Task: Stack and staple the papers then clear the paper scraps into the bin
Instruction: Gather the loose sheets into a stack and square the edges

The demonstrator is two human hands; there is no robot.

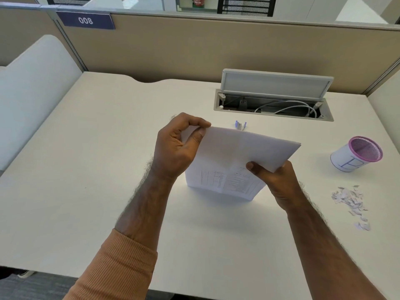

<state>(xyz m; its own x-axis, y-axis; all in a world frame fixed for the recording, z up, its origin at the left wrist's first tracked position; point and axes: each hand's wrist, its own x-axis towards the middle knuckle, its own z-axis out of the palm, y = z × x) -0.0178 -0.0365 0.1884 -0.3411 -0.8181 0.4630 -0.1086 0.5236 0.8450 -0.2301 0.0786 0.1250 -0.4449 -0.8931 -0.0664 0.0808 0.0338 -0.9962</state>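
- Papers (pixel 233 161) — pinched by left hand (pixel 175 148) and right hand (pixel 275 180) above desk (pixel 86 169).
- Bin (pixel 357 153) — contents unclear.
- Scraps (pixel 351 202) — loose on desk.

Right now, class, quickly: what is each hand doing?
Left hand: closed, pinching the top left corner of the papers.
Right hand: closed, gripping the same papers at their right edge, thumb on top.

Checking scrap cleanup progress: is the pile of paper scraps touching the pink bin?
Apart. The head view shows the paper scraps lying nearer the person than the pink bin, with bare desk plainly between them.
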